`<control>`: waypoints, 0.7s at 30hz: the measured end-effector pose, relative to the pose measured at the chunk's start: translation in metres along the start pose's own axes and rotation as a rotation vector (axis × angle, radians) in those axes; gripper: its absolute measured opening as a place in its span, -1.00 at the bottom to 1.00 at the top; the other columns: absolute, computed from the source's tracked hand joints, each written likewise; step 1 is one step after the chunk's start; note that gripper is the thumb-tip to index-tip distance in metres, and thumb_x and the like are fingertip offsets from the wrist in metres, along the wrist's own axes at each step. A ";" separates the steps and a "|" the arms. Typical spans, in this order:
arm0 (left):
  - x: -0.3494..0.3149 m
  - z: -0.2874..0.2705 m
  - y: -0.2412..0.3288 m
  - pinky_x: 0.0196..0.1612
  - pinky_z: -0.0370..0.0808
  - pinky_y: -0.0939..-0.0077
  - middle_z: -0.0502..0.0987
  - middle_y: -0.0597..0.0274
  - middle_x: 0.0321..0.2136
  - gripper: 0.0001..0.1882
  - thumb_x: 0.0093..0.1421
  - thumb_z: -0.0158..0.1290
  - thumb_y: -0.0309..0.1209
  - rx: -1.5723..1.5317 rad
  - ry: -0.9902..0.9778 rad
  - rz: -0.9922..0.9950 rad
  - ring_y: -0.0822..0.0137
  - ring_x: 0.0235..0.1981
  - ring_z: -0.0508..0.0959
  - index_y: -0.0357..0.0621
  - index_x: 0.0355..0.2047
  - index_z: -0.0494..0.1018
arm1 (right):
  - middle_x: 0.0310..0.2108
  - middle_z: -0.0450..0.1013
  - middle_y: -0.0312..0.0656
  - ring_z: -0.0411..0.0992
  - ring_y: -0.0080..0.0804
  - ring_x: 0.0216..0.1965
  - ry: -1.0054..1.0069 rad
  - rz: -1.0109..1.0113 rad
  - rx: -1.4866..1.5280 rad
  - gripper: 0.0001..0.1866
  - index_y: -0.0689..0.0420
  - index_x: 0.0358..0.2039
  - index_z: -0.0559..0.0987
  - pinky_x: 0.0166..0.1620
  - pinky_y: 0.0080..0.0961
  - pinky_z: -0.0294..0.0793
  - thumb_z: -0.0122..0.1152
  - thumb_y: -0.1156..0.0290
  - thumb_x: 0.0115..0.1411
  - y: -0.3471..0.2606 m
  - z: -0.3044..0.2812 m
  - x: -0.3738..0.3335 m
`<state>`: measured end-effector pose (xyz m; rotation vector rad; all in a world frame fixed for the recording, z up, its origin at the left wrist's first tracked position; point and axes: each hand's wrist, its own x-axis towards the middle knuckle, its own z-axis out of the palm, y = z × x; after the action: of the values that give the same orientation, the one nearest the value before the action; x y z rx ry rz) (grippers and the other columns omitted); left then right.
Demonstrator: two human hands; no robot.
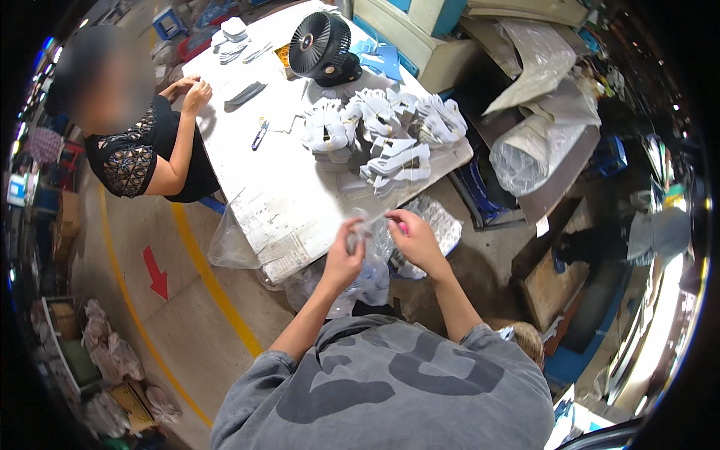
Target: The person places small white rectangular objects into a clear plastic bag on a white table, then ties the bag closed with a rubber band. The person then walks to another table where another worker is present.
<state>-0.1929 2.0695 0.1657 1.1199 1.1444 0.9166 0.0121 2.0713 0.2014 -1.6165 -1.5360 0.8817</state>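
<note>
At the near edge of the white table, my left hand [346, 253] is closed around a small greyish piece, mostly hidden by the fingers. My right hand [417, 241] grips a small pink-handled tool [403, 227] whose kind I cannot make out. A thin pale strip runs between the two hands. Just beyond them lie bundles of white cut-out pieces [396, 163], stacked and tied. A larger bundle of the same pieces [328, 129] stands farther back. Below my hands hangs clear plastic wrapping [360, 289].
A black fan [321, 46] stands toward the table's back. A utility knife [260, 134] and dark strips [245, 94] lie on the white tabletop [264, 193]. A co-worker [146, 150] sits at the left side, hands over the table. Bubble wrap [435, 223] sits beyond my right hand.
</note>
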 end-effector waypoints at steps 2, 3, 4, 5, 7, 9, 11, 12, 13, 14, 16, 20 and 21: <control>0.028 0.010 -0.015 -0.10 0.56 0.31 0.55 0.07 -0.17 -0.65 0.39 0.11 -0.57 -0.144 0.310 -0.097 0.25 -0.24 0.59 -0.13 0.16 0.45 | -0.07 0.58 0.03 0.66 -0.03 -0.19 -0.134 -0.092 -0.084 -0.66 0.15 0.05 0.62 -0.10 -0.19 0.64 0.30 0.28 0.34 -0.003 0.004 0.027; 0.043 0.008 -0.025 -0.14 0.56 0.27 0.52 0.05 -0.19 -0.64 0.37 0.10 -0.58 -0.176 0.485 -0.111 0.20 -0.27 0.59 -0.10 0.15 0.45 | -0.05 0.57 0.02 0.66 -0.02 -0.20 -0.182 -0.142 -0.164 -0.64 0.16 0.06 0.61 -0.12 -0.20 0.65 0.32 0.29 0.31 -0.007 0.010 0.038; 0.052 0.002 -0.035 -0.15 0.56 0.23 0.51 0.03 -0.18 -0.64 0.35 0.10 -0.58 -0.143 0.619 -0.088 0.16 -0.26 0.60 -0.08 0.14 0.46 | -0.03 0.55 0.02 0.67 -0.01 -0.21 -0.245 -0.146 -0.248 -0.61 0.16 0.07 0.59 -0.14 -0.20 0.67 0.34 0.29 0.29 -0.013 0.017 0.048; 0.062 -0.003 -0.044 -0.17 0.56 0.19 0.49 0.01 -0.16 -0.64 0.34 0.10 -0.58 0.063 0.738 -0.019 0.11 -0.26 0.60 -0.06 0.13 0.47 | 0.00 0.53 0.01 0.67 -0.02 -0.21 -0.257 -0.238 -0.332 -0.59 0.15 0.10 0.58 -0.16 -0.20 0.67 0.35 0.31 0.27 -0.019 0.024 0.056; 0.071 -0.016 -0.057 -0.14 0.58 0.12 0.47 -0.03 -0.08 -0.65 0.30 0.12 -0.56 0.590 0.856 0.091 0.03 -0.20 0.62 -0.04 0.09 0.51 | 0.06 0.49 -0.01 0.68 -0.03 -0.23 -0.273 -0.382 -0.486 -0.53 0.13 0.14 0.56 -0.19 -0.20 0.69 0.37 0.36 0.22 -0.031 0.037 0.072; 0.070 -0.018 -0.062 -0.08 0.59 0.06 0.46 -0.08 -0.01 -0.66 0.27 0.15 -0.49 0.699 0.699 0.114 -0.07 -0.12 0.62 -0.02 0.06 0.55 | 0.10 0.46 0.06 0.69 -0.03 -0.27 -0.408 -0.327 -0.695 -0.46 0.15 0.14 0.56 -0.26 -0.15 0.69 0.43 0.35 0.14 -0.040 0.060 0.099; 0.062 -0.017 -0.058 0.01 0.62 -0.03 0.46 -0.13 0.10 -0.66 0.25 0.20 -0.29 0.862 0.511 0.026 -0.21 -0.03 0.64 0.04 0.04 0.62 | 0.11 0.46 0.12 0.72 -0.10 -0.26 -0.417 -0.296 -0.937 -0.35 0.19 0.14 0.56 -0.32 -0.10 0.70 0.53 0.29 0.04 -0.043 0.092 0.121; 0.060 -0.016 -0.053 0.01 0.62 -0.04 0.45 -0.15 0.13 -0.65 0.25 0.20 -0.24 0.912 0.451 -0.006 -0.22 -0.03 0.65 0.05 0.04 0.63 | 0.10 0.51 0.04 0.72 -0.14 -0.24 -0.482 -0.286 -1.006 -0.42 0.15 0.12 0.61 -0.30 -0.18 0.69 0.50 0.30 0.07 -0.037 0.101 0.130; 0.056 -0.015 -0.049 0.01 0.63 -0.04 0.44 -0.16 0.16 -0.63 0.25 0.20 -0.20 0.962 0.391 -0.042 -0.23 -0.03 0.65 0.05 0.04 0.63 | 0.09 0.56 -0.03 0.72 -0.19 -0.21 -0.547 -0.276 -1.074 -0.49 0.10 0.09 0.66 -0.28 -0.25 0.68 0.47 0.31 0.10 -0.031 0.110 0.140; 0.053 -0.015 -0.044 0.01 0.64 -0.05 0.43 -0.18 0.19 -0.61 0.24 0.21 -0.15 1.007 0.347 -0.050 -0.24 -0.02 0.66 0.06 0.04 0.64 | 0.07 0.60 -0.11 0.72 -0.24 -0.19 -0.588 -0.271 -1.155 -0.55 0.06 0.07 0.71 -0.25 -0.33 0.67 0.44 0.32 0.13 -0.025 0.119 0.146; 0.045 -0.014 -0.039 -0.02 0.66 -0.09 0.44 -0.14 0.23 -0.52 0.26 0.19 -0.10 1.009 0.343 -0.029 -0.21 -0.05 0.69 0.17 0.18 0.56 | -0.06 0.67 -0.18 0.71 -0.25 -0.17 -0.610 -0.289 -1.249 -0.69 0.00 -0.04 0.77 -0.24 -0.31 0.64 0.39 0.34 0.18 -0.012 0.134 0.151; 0.033 -0.017 -0.038 -0.09 0.68 -0.08 0.37 -0.01 0.39 -0.36 0.28 0.16 -0.07 1.027 0.252 0.009 -0.14 -0.14 0.73 0.33 0.38 0.39 | -0.24 0.73 -0.30 0.71 -0.27 -0.14 -0.528 -0.442 -1.328 -0.81 -0.06 -0.20 0.83 -0.23 -0.25 0.61 0.30 0.39 0.26 0.003 0.134 0.158; 0.032 -0.017 -0.039 -0.13 0.69 -0.07 0.35 0.03 0.43 -0.32 0.29 0.15 -0.07 1.090 0.183 -0.034 -0.12 -0.18 0.74 0.37 0.43 0.34 | -0.21 0.74 -0.28 0.71 -0.28 -0.14 -0.543 -0.487 -1.314 -0.81 -0.04 -0.19 0.83 -0.24 -0.26 0.63 0.31 0.38 0.25 0.003 0.129 0.161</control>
<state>-0.2033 2.0952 0.1204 1.8789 1.8904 0.3127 -0.0891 2.2380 0.1345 -1.6370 -3.0974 -0.1116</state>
